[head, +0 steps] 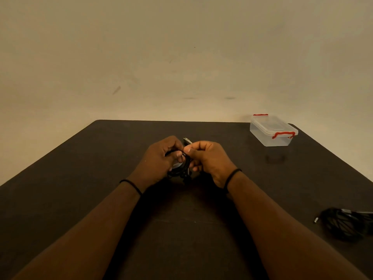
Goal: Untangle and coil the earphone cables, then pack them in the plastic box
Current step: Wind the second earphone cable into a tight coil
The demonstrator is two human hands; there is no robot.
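Over the middle of the dark table, my left hand (161, 158) grips a black earphone cable coil (182, 169), its thumb lying across the loops. My right hand (207, 158) pinches the end of that same cable just above the coil, with a short dark plug tip sticking out behind the fingers. Small earbud ends dangle below the coil. A clear plastic box (271, 131) with red clips and its lid on stands at the far right corner. A second black cable bundle (347, 224) lies at the right edge, a jack plug poking out on its left.
The dark table (101, 178) runs back to a plain beige wall (181, 57). Thin black bands circle both of my wrists. Bare tabletop stretches to the left of my arms and between my hands and the box.
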